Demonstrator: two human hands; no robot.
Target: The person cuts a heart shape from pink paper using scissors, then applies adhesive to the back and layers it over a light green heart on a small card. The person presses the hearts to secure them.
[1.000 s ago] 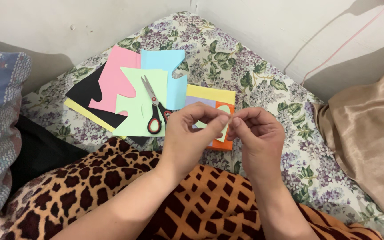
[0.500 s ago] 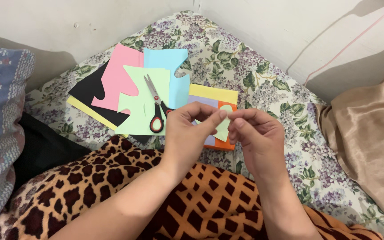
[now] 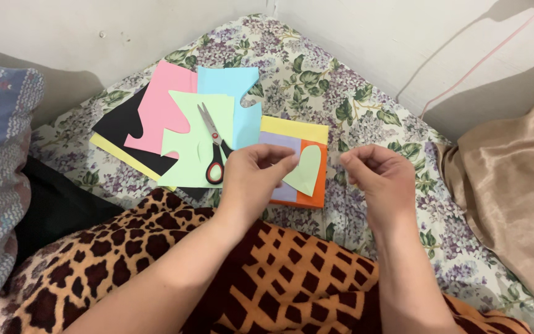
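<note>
- The left hand is pinching a small light green paper cutout between its thumb and fingers, holding it by its left edge.
- The cutout is rounded, with a point at the bottom, and it is hanging in the air just over a small stack of paper that is yellow, purple and orange.
- The right hand is sitting in the air a little way to the right of the cutout and is not touching it.
- Its fingers are curling in with the tips close together, and nothing is showing between them.
- A pair of scissors with red and black handles is lying just to the left of the left hand.
- The scissors are resting on a big light green sheet with wavy bits cut out of it.
- Pink, blue, black and yellow sheets are lying spread out under the green one.
- All the paper is lying on a flowery bedsheet in a corner by the wall.
- A spotted brown blanket is covering the person's lap, below both arms.
</note>
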